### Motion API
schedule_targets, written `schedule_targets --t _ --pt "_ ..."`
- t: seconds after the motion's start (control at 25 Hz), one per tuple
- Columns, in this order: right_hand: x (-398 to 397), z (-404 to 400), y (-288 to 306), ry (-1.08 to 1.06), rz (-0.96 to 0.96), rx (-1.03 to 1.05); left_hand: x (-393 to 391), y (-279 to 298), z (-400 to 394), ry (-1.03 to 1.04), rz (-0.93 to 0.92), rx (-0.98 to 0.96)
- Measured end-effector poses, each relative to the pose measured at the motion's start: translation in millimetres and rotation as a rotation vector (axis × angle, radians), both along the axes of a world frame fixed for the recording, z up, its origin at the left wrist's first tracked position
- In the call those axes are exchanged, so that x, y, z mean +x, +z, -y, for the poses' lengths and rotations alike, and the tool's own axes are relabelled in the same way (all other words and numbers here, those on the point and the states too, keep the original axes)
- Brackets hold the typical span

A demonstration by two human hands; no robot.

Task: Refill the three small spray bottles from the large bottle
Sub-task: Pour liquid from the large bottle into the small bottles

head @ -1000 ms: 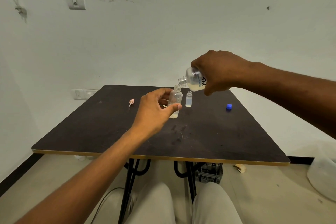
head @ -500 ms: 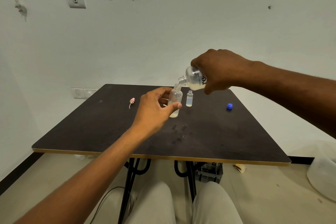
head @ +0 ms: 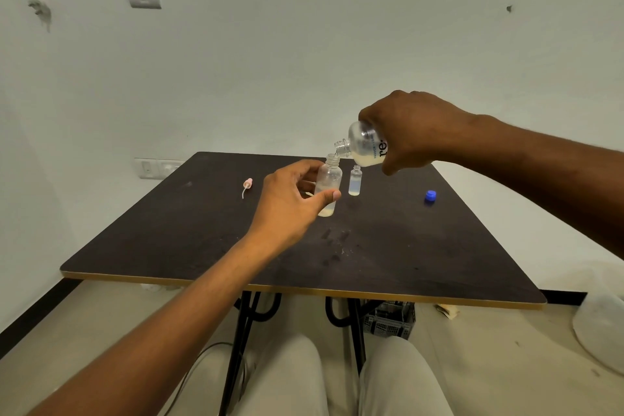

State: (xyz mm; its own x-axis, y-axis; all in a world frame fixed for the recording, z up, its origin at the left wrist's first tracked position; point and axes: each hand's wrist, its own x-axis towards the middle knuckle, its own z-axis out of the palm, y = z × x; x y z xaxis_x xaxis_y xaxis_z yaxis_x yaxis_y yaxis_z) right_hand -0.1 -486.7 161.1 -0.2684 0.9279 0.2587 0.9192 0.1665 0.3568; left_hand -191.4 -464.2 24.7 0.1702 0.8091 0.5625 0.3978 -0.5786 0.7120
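My right hand (head: 413, 128) grips the large clear bottle (head: 364, 149), tipped on its side with its open neck over the mouth of a small clear bottle (head: 329, 181). Pale liquid lies in the large bottle and at the bottom of the small one. My left hand (head: 290, 203) holds that small bottle upright on the dark table (head: 202, 236), thumb in front, fingers behind. A smaller open vial (head: 355, 182) with some pale liquid stands just right of it. A third small bottle is not visible.
A pink spray head with its thin tube (head: 247, 185) lies on the table's left part. A blue cap (head: 430, 196) lies at the right. Wet spots (head: 334, 240) mark the table's middle. A crate (head: 388, 319) sits under the table; my knees are at its near edge.
Both hands and the bottles stay almost where they were. The large bottle remains tipped over the small bottle's mouth.
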Motion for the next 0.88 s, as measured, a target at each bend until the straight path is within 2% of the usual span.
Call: schedule_targets --t 0.32,0.68,0.88 --pt "16 -24 -25 0.01 -0.216 -0.059 4 -9 -17 -0.005 0.042 -0.023" --pt "26 -67 -77 0.06 -0.678 -0.079 12 -12 -59 0.002 0.1 -0.046" --pt "27 -101 -112 0.085 -1.02 -0.125 13 -23 -91 0.01 0.122 -0.068"
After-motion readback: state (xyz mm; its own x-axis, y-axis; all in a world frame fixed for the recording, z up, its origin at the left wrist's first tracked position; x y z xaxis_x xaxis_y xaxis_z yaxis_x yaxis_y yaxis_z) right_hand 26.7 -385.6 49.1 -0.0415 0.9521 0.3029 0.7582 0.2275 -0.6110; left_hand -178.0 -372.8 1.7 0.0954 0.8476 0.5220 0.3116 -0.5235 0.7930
